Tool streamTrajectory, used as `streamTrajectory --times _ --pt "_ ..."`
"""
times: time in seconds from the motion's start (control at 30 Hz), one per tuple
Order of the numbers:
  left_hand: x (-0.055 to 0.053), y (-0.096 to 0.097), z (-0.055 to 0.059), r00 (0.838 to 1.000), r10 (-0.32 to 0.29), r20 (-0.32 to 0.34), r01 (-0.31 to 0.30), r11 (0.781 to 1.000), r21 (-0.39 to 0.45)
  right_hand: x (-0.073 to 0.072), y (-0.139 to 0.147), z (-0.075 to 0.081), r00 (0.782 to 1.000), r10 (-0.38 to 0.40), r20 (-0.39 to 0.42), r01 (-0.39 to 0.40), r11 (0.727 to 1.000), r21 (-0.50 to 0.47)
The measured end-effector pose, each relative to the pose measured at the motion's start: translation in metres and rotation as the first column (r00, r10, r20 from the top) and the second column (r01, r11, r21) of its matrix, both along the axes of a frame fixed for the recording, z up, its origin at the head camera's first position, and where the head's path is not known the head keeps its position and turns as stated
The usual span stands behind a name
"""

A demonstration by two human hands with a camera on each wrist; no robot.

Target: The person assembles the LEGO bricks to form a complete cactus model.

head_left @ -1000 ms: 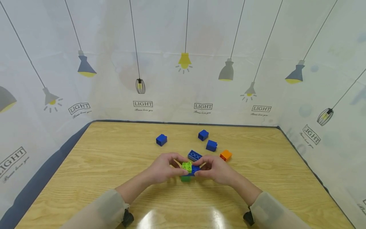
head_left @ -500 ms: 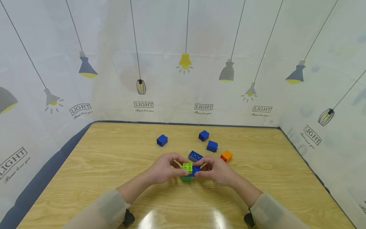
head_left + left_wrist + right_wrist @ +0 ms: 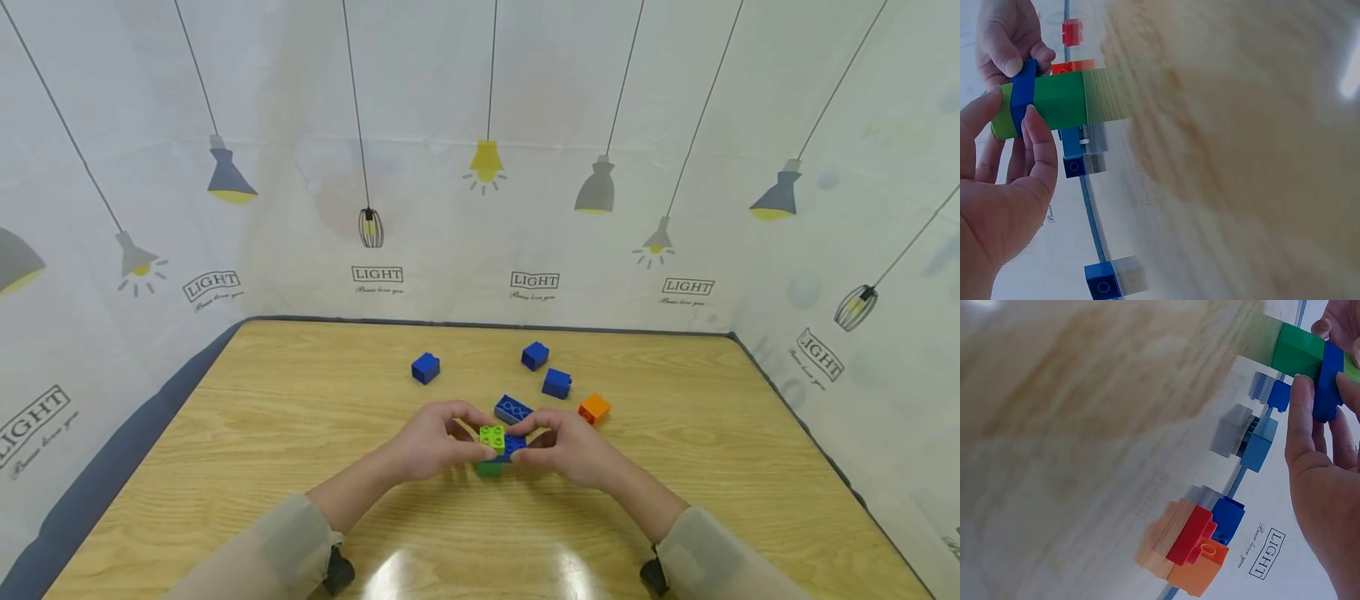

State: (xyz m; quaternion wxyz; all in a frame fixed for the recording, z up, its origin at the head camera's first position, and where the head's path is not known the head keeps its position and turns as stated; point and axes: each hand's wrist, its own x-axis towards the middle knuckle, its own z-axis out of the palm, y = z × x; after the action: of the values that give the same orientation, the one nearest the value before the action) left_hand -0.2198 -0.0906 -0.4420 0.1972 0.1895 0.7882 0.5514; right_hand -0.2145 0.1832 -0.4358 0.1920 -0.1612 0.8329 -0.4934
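A small stack of toy building bricks stands on the table between both hands. Its green brick [image 3: 1063, 100] is lowest, a blue brick [image 3: 514, 445] lies across it and juts out to the right, and a lime brick [image 3: 491, 438] sits on top at the left. With thumb and fingers my left hand [image 3: 429, 443] grips the lime brick, some fingertips reaching the blue one in the left wrist view. My right hand [image 3: 576, 447] pinches the jutting end of the blue brick. Fingers partly cover the stack's sides.
Beyond the hands lie a long blue brick [image 3: 513, 408], three smaller blue bricks [image 3: 425, 367] and an orange brick [image 3: 594, 409]. A red brick [image 3: 1191, 536] shows in the wrist views. A printed cloth wall [image 3: 450, 250] borders the wooden table [image 3: 300, 375].
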Motion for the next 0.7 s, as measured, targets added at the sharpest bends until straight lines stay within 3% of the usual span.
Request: streamTrajectory --times 0.47,0.7 --pt "0.0001 -0.0005 -0.0004 1.0 -0.012 -0.018 0.012 1.0 0.005 0.0002 -0.0005 -0.0016 0.999 -0.003 0.035 0.005 0.999 -0.037" --pt "-0.0014 -0.0012 -0.0018 0.996 -0.042 -0.075 0.04 0.999 -0.027 0.0007 -0.0007 -0.002 1.0 0.003 0.014 -0.002 0.999 -0.049"
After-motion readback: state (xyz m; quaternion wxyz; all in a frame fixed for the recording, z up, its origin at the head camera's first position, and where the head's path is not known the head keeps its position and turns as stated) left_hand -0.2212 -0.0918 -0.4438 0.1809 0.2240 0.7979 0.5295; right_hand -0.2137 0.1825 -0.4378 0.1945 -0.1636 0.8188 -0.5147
